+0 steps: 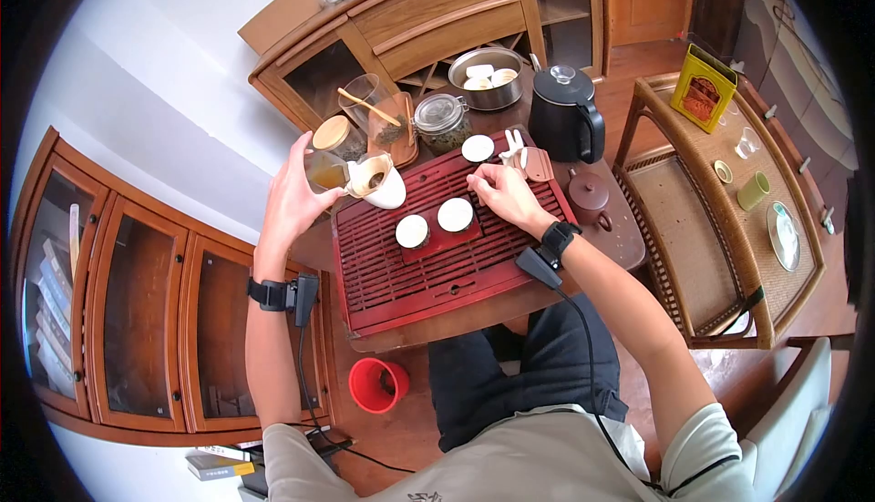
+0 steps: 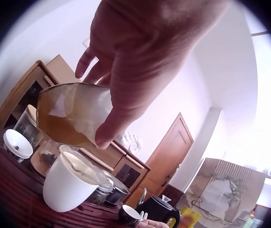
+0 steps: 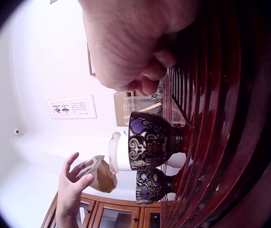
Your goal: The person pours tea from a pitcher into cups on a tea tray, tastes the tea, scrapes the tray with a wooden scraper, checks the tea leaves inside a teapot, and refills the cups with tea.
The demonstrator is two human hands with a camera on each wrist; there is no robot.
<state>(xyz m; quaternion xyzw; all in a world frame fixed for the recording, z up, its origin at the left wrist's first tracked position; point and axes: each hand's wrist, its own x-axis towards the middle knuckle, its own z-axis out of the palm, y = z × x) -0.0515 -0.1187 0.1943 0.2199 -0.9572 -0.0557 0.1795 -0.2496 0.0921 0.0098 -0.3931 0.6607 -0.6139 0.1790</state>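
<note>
My left hand (image 1: 293,194) grips a glass pitcher (image 1: 326,172) of amber liquid, thumb on one side and fingers on the other. In the left wrist view the pitcher (image 2: 71,114) is tilted over a white vessel (image 2: 68,187) with a strainer-like insert on top. That white vessel (image 1: 390,194) stands at the tray's left back corner. My right hand (image 1: 507,194) rests with curled fingers on the red slatted tray (image 1: 383,274), holding nothing that shows. Two patterned cups, one (image 3: 147,141) nearer the right wrist camera than the other (image 3: 149,185), stand beside it.
Behind the tray are a lidded glass jar (image 1: 441,121), a steel bowl (image 1: 492,94) of white cups and a black kettle (image 1: 563,110). A brown teapot (image 1: 589,196) sits at the right. A red bin (image 1: 377,387) is on the floor; a wicker cart (image 1: 711,229) stands further right.
</note>
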